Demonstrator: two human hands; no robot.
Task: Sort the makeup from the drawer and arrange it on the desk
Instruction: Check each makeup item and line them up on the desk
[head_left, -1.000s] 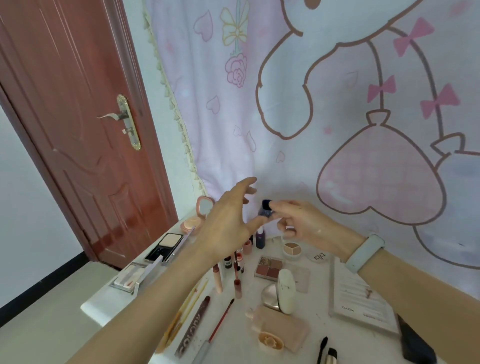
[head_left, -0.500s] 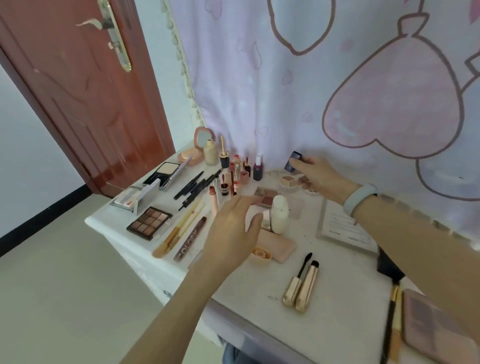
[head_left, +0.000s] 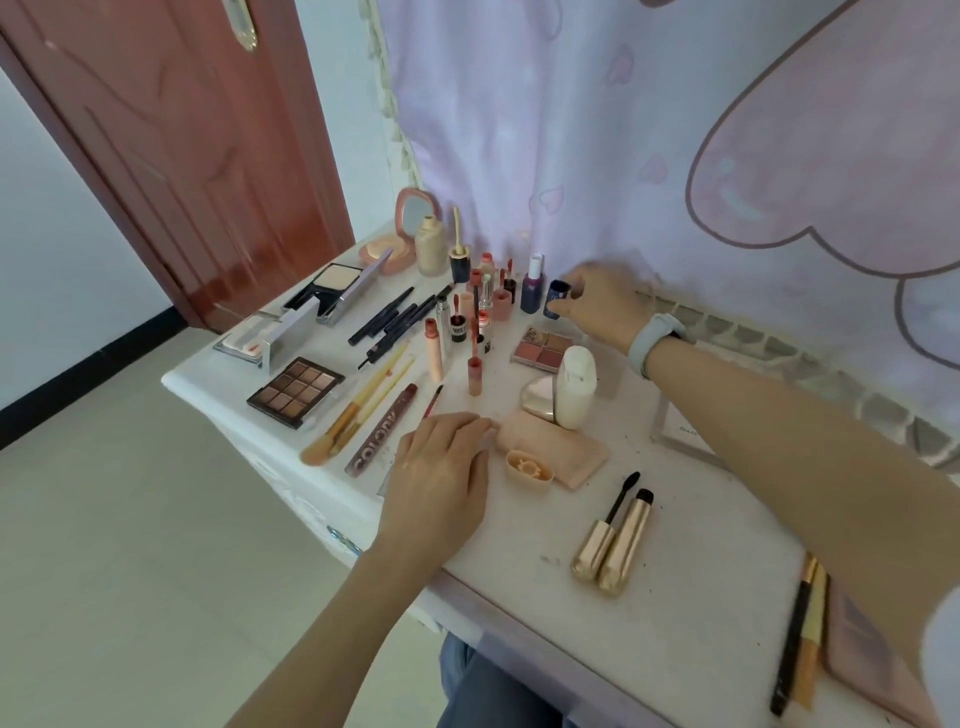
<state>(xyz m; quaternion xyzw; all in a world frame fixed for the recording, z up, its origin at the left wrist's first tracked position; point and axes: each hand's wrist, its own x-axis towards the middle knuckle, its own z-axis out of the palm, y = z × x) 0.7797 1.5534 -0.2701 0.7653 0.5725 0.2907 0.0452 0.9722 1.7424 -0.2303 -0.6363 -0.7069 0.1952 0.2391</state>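
Makeup covers the white desk (head_left: 691, 551). My right hand (head_left: 602, 304) reaches to the back of the desk and pinches a small dark blue bottle (head_left: 556, 299), which sits low beside a purple bottle with a white cap (head_left: 532, 286). My left hand (head_left: 441, 473) rests flat on the desk near its front edge, fingers relaxed, next to a pink pouch (head_left: 556, 449). Lip tubes (head_left: 475, 332) stand in a cluster left of the blue bottle.
A brown eyeshadow palette (head_left: 295, 391), open compacts (head_left: 332, 288), brushes (head_left: 358, 410), a white upright case (head_left: 574, 387), a blush palette (head_left: 543, 345) and a gold mascara (head_left: 615, 545) lie around. A pink curtain (head_left: 675, 130) hangs behind; a red door (head_left: 171, 145) stands left.
The view tilted down toward the desk. My right hand brought the blue bottle from mid-air down to the back row. My left hand dropped from the air onto the desk front.
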